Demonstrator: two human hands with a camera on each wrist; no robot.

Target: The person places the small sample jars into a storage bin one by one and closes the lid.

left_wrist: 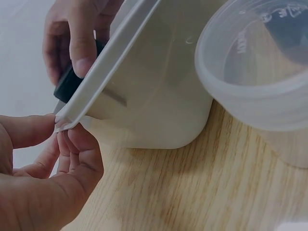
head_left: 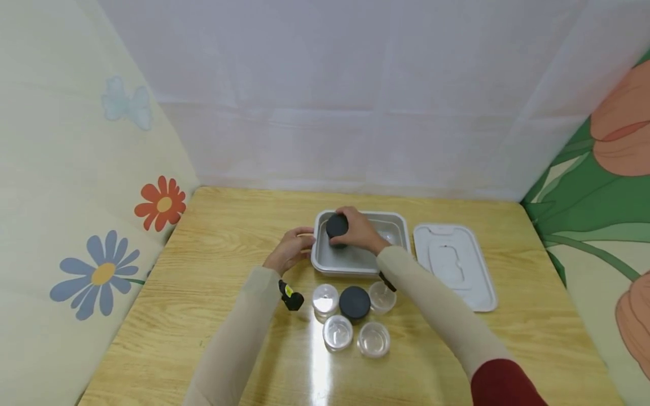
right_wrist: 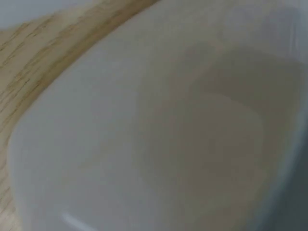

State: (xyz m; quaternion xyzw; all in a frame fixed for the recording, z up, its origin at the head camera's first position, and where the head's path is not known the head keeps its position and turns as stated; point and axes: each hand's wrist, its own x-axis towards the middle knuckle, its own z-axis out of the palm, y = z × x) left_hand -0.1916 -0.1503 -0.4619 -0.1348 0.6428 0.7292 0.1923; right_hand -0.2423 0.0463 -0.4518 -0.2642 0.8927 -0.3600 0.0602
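A pale rectangular container (head_left: 360, 265) stands on the table with its top uncovered. My left hand (head_left: 293, 248) is at its left end; in the left wrist view, thumb and fingertips pinch the rim (left_wrist: 96, 79) at a corner. Reaching in from the right, my right hand (head_left: 358, 230) grips a round black-lidded jar (head_left: 337, 225) inside the container's left part. The jar's body is mostly hidden by the hand and wall. The right wrist view is filled by the container's translucent side (right_wrist: 96, 144), and no hand shows there.
In front of the container stand several clear round jars (head_left: 337, 332) around another black-lidded jar (head_left: 355, 303). A white rectangular lid (head_left: 484, 270) lies to the container's right on the wooden table (head_left: 213, 237). A white cloth (head_left: 330, 141) hangs behind.
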